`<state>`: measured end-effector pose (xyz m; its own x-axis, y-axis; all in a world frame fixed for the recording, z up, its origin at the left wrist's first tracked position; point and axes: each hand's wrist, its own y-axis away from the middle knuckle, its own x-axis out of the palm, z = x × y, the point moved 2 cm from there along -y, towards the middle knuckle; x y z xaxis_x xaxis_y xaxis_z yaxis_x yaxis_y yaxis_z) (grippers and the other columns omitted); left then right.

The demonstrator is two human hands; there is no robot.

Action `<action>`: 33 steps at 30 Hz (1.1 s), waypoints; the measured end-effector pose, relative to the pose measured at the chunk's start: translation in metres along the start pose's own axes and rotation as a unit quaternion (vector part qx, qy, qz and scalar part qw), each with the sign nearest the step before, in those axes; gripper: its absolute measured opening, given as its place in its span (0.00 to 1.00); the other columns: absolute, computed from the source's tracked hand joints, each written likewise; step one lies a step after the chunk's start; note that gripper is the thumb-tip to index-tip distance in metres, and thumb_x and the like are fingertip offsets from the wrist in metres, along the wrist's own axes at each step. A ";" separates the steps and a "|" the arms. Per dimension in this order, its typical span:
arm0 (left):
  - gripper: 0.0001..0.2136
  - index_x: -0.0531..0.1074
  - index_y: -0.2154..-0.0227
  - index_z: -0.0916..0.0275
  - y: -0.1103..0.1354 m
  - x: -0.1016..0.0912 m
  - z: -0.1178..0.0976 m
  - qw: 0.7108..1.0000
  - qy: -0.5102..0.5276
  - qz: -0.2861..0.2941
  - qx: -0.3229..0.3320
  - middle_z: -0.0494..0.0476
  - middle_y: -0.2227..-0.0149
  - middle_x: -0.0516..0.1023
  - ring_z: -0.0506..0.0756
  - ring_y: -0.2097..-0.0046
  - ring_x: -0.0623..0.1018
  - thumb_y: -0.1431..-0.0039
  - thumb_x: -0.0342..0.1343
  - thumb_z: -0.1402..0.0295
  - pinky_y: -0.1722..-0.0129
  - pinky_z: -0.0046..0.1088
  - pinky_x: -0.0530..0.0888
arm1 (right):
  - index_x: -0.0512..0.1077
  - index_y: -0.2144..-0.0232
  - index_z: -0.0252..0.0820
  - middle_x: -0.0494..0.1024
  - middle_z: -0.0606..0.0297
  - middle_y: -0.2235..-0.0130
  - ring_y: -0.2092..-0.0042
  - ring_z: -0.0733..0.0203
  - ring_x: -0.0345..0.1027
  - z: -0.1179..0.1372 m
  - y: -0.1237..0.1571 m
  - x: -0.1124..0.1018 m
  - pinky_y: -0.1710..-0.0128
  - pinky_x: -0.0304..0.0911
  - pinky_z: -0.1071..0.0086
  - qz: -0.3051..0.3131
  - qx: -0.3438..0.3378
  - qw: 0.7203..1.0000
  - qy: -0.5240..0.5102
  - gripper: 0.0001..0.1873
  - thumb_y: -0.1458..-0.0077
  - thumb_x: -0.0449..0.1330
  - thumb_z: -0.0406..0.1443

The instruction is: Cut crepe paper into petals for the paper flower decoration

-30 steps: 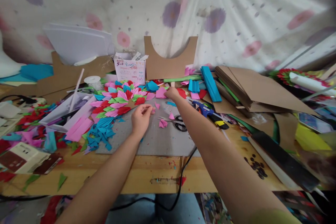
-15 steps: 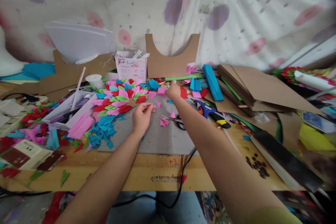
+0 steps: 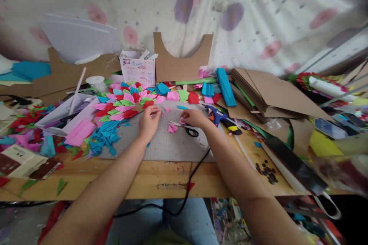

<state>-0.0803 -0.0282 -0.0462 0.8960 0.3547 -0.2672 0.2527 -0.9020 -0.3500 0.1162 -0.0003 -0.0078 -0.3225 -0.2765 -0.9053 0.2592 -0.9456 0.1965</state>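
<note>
My left hand [image 3: 148, 121] rests on the grey mat [image 3: 161, 145], fingers curled and pinched near a small pink paper scrap by the edge of the folded paper flower [image 3: 126, 103]. My right hand [image 3: 194, 118] lies on the mat just right of it, fingers pinched on a small pink paper piece, right above the black-handled scissors [image 3: 186, 129]. More pink folded bits [image 3: 172, 128] lie between the two hands. The flower is made of pink, red, green and blue folded petals.
A blue glue gun [image 3: 221, 118] with its black cord lies right of my right hand. Stacked cardboard [image 3: 273, 95] fills the right side. Blue scraps [image 3: 105, 138], pink sheets [image 3: 79, 132] and a white box [image 3: 138, 71] sit left and behind. The wooden table edge [image 3: 161, 183] is near me.
My right hand has drawn back from the coloured squares at the far edge of the mat to the spot by the scissors. My left hand has stayed put.
</note>
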 end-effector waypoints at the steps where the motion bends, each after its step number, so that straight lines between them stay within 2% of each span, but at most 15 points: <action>1: 0.10 0.68 0.63 0.62 -0.001 0.000 -0.003 0.999 -0.028 0.007 0.014 0.58 0.61 0.77 0.54 0.58 0.76 0.49 0.55 0.72 0.55 0.34 0.70 | 0.73 0.67 0.42 0.77 0.64 0.66 0.66 0.62 0.67 -0.002 0.001 0.003 0.71 0.54 0.72 -0.012 -0.001 1.000 0.003 0.08 0.53 0.58 0.32; 3: 0.11 0.69 0.62 0.62 -0.005 0.003 -0.012 0.993 -0.100 0.036 0.047 0.59 0.59 0.76 0.55 0.56 0.74 0.51 0.55 0.75 0.53 0.35 0.69 | 0.72 0.69 0.41 0.76 0.63 0.67 0.66 0.62 0.66 -0.004 0.001 0.008 0.70 0.54 0.72 -0.046 -0.013 0.999 -0.003 0.06 0.53 0.57 0.32; 5: 0.11 0.70 0.63 0.62 -0.012 0.006 -0.022 0.977 -0.177 0.083 0.083 0.59 0.57 0.75 0.57 0.52 0.72 0.52 0.55 0.77 0.50 0.36 0.67 | 0.72 0.70 0.40 0.76 0.63 0.67 0.66 0.62 0.66 -0.006 0.000 0.010 0.69 0.54 0.72 -0.106 -0.023 0.994 -0.029 0.05 0.52 0.57 0.32; 8: 0.12 0.72 0.63 0.62 -0.026 0.013 -0.033 0.947 -0.258 0.161 0.107 0.60 0.55 0.74 0.58 0.49 0.70 0.52 0.54 0.79 0.47 0.35 0.65 | 0.71 0.70 0.39 0.74 0.63 0.68 0.66 0.63 0.65 -0.009 0.003 0.010 0.68 0.56 0.72 -0.195 -0.031 0.974 -0.113 0.05 0.51 0.55 0.32; 10: 0.15 0.72 0.60 0.63 -0.036 0.018 -0.036 0.926 -0.290 0.207 0.127 0.60 0.53 0.72 0.58 0.48 0.69 0.52 0.52 0.79 0.47 0.34 0.64 | 0.70 0.70 0.39 0.74 0.65 0.70 0.69 0.65 0.64 -0.007 0.007 0.013 0.69 0.56 0.73 -0.171 -0.059 0.965 -0.188 0.05 0.50 0.55 0.34; 12: 0.18 0.72 0.57 0.62 -0.044 0.023 -0.035 0.903 -0.313 0.254 0.148 0.59 0.50 0.71 0.57 0.47 0.69 0.51 0.51 0.80 0.47 0.32 0.64 | 0.69 0.69 0.38 0.72 0.68 0.73 0.71 0.67 0.64 -0.002 0.013 0.019 0.71 0.56 0.74 -0.099 -0.111 0.959 -0.242 0.06 0.51 0.56 0.34; 14: 0.18 0.72 0.57 0.61 -0.050 0.028 -0.031 0.881 -0.338 0.297 0.147 0.59 0.51 0.72 0.57 0.48 0.70 0.51 0.52 0.79 0.49 0.31 0.65 | 0.68 0.65 0.38 0.72 0.69 0.74 0.72 0.68 0.64 0.005 0.019 0.024 0.71 0.56 0.75 -0.043 -0.148 0.956 -0.248 0.09 0.52 0.57 0.33; 16: 0.14 0.74 0.60 0.61 -0.053 0.032 -0.026 0.868 -0.360 0.318 0.125 0.59 0.55 0.74 0.57 0.52 0.72 0.51 0.53 0.77 0.53 0.30 0.67 | 0.68 0.60 0.38 0.74 0.68 0.72 0.71 0.68 0.65 0.010 0.024 0.029 0.70 0.55 0.75 -0.026 -0.146 0.966 -0.214 0.14 0.52 0.57 0.31; 18: 0.11 0.75 0.64 0.62 -0.053 0.033 -0.023 0.867 -0.370 0.318 0.103 0.59 0.59 0.75 0.57 0.56 0.74 0.51 0.53 0.76 0.58 0.29 0.69 | 0.68 0.58 0.38 0.75 0.66 0.70 0.70 0.67 0.66 0.015 0.028 0.031 0.70 0.55 0.74 -0.028 -0.136 0.977 -0.160 0.16 0.51 0.56 0.30; 21: 0.10 0.75 0.69 0.62 -0.051 0.029 -0.024 0.875 -0.365 0.303 0.096 0.57 0.62 0.77 0.55 0.59 0.75 0.51 0.50 0.78 0.61 0.27 0.69 | 0.71 0.61 0.40 0.76 0.63 0.67 0.66 0.64 0.66 0.022 0.032 0.032 0.67 0.56 0.72 -0.050 -0.152 0.985 -0.072 0.13 0.50 0.54 0.30; 25: 0.11 0.74 0.69 0.61 -0.053 0.016 -0.023 0.913 -0.311 0.259 0.053 0.54 0.66 0.78 0.53 0.64 0.75 0.52 0.50 0.78 0.64 0.26 0.69 | 0.73 0.65 0.39 0.74 0.59 0.64 0.60 0.61 0.65 0.026 0.034 0.033 0.60 0.56 0.70 -0.071 -0.177 0.982 -0.006 0.11 0.49 0.52 0.29; 29: 0.07 0.75 0.70 0.61 -0.062 -0.003 -0.016 0.946 -0.259 0.196 0.011 0.54 0.69 0.78 0.53 0.66 0.75 0.53 0.54 0.71 0.65 0.28 0.70 | 0.72 0.66 0.38 0.71 0.58 0.60 0.59 0.62 0.64 0.025 0.033 0.031 0.56 0.57 0.70 -0.101 -0.188 0.976 -0.037 0.10 0.50 0.53 0.28; 33: 0.03 0.74 0.76 0.60 -0.062 -0.014 -0.014 0.939 -0.271 0.208 0.031 0.54 0.68 0.77 0.54 0.63 0.75 0.57 0.57 0.71 0.62 0.29 0.70 | 0.71 0.66 0.38 0.74 0.63 0.66 0.65 0.65 0.65 0.022 0.031 0.028 0.63 0.58 0.73 -0.098 -0.156 0.975 -0.127 0.09 0.50 0.53 0.29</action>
<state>-0.1036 0.0197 -0.0083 0.5907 0.0628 -0.8045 -0.1145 -0.9804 -0.1606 0.0950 -0.0408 -0.0189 -0.5983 -0.1661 -0.7839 0.4217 -0.8971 -0.1317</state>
